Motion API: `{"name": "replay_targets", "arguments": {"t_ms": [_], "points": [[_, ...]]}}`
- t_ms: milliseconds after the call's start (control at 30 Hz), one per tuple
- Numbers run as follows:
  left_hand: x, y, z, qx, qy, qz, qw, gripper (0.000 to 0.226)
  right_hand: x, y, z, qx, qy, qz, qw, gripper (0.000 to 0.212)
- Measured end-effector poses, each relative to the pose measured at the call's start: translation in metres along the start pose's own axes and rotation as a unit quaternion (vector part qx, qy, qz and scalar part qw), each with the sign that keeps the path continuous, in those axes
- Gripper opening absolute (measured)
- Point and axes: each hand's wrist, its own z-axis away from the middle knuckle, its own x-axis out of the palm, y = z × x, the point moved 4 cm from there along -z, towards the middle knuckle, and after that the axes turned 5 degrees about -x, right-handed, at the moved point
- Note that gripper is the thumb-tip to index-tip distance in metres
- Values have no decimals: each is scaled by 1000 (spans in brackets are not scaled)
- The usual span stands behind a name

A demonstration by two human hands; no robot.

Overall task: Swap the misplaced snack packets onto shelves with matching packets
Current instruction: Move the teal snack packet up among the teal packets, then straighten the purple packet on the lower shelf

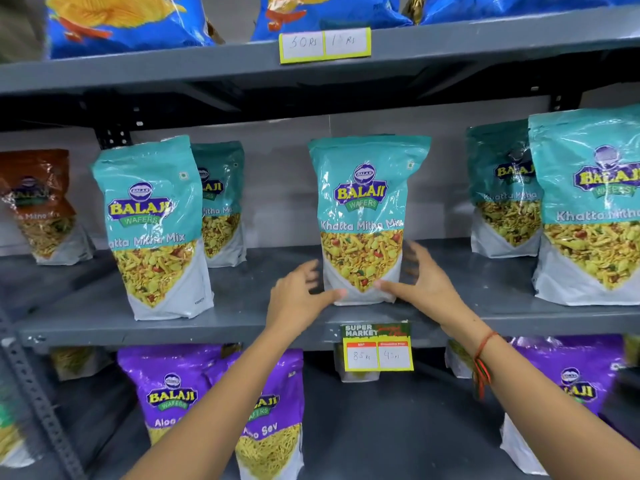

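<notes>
A teal Khatta Mitha Mix packet (363, 216) stands upright in the middle of the grey middle shelf (242, 313). My left hand (299, 299) is at its lower left corner and my right hand (420, 282) at its lower right, fingers spread, thumbs touching the packet's base. Neither hand is closed around it. More teal packets of the same kind stand to the left (156, 230) and at the right (588, 209). Purple Aloo Sev packets (173, 393) stand on the shelf below.
A brown packet (38, 206) stands at the far left of the middle shelf. Blue chip bags (124, 22) fill the top shelf. Price tags hang on the shelf edges (378, 348). A perforated metal upright (38, 403) runs along the lower left.
</notes>
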Motion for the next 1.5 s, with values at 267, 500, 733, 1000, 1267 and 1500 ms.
{"name": "replay_targets", "arguments": {"t_ms": [267,500,733,1000,1267,1500], "points": [[-42,-18,60,43,207,173,962,44,39,-51,78,-193,241,1,951,58],[-46,-157,136,-64,308,161,935,20,138,-7,150,-343,79,60,934,35],[-7,-317,178,-322,9,-4,947,75,242,139,163,160,-216,-23,963,69],[32,-357,163,-311,-87,82,943,80,301,206,180,270,-274,-148,911,65],[68,-316,148,-287,-92,81,950,58,255,222,179,270,-234,-136,924,54],[135,-269,136,-244,-111,79,960,54,181,258,174,298,-198,-98,929,60]]}}
